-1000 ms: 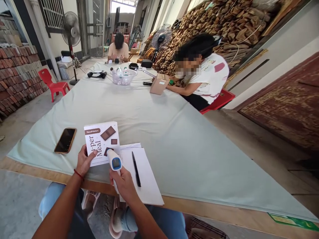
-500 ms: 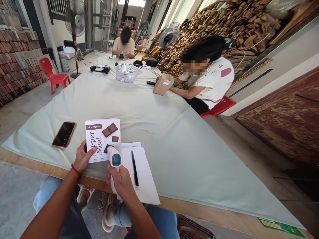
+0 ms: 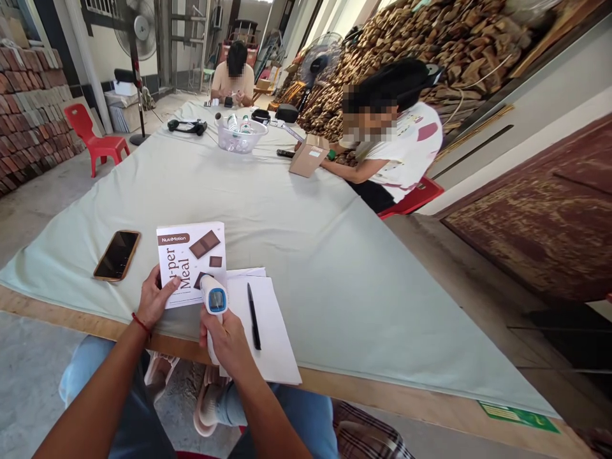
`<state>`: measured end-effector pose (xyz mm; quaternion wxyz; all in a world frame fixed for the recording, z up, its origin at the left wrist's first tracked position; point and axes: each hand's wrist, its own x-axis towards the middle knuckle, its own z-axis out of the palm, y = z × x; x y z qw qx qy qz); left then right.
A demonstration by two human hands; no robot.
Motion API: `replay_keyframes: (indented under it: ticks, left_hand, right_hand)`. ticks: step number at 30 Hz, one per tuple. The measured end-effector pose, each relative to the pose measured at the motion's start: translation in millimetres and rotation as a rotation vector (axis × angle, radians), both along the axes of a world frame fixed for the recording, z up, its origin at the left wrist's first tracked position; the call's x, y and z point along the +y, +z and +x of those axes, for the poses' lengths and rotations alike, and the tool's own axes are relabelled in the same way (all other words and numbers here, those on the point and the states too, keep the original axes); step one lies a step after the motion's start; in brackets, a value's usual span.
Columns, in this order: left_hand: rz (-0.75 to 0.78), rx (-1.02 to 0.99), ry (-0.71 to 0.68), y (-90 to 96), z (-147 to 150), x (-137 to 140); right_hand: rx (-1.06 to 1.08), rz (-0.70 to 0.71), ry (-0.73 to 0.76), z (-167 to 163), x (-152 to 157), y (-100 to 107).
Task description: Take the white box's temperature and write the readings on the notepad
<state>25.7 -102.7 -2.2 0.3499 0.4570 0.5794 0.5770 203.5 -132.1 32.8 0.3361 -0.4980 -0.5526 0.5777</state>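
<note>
While the left hand [image 3: 153, 298] clasps the box [image 3: 191, 261], the right hand [image 3: 227, 341] grips the thermometer [image 3: 213, 294] at the box's near right corner.

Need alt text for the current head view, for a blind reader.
The left hand holds a NutriMotion package; the right hand points an infrared thermometer at it. On the cloth-covered table, a pen lies on paper, a smartphone farther left; one person sits at right, another at the far end.
</note>
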Motion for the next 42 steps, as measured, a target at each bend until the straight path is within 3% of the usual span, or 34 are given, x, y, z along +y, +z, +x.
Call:
replay_keyframes:
  ticks: [15, 21, 30, 34, 38, 40, 42]
  left_hand:
    - [-0.014, -0.026, 0.014, -1.2, 0, 0]
    - [-0.025, 0.021, 0.031, 1.6, 0, -1]
    - [-0.027, 0.097, 0.078, -0.1, -7, 1]
    - [-0.041, 0.129, 0.118, 5.5, -7, 2]
    - [0.028, 0.140, 0.208, 9.9, -11, 18]
    - [0.068, 0.161, 0.254, 11.0, -16, 33]
    - [0.084, 0.188, 0.290, 11.8, -21, 51]
  right_hand:
    - [0.052, -0.037, -0.014, 3, -6, 1]
    - [0.171, -0.024, 0.016, 24, -15, 7]
    - [0.213, 0.035, -0.109, 55, -19, 31]
    - [0.196, 0.081, -0.139, 73, -17, 31]
    - [0.022, 0.177, -0.277, 105, 1, 11]
    - [-0.218, 0.270, -0.390, 125, 14, -4]
    - [-0.523, 0.265, -0.394, 140, 27, -18]
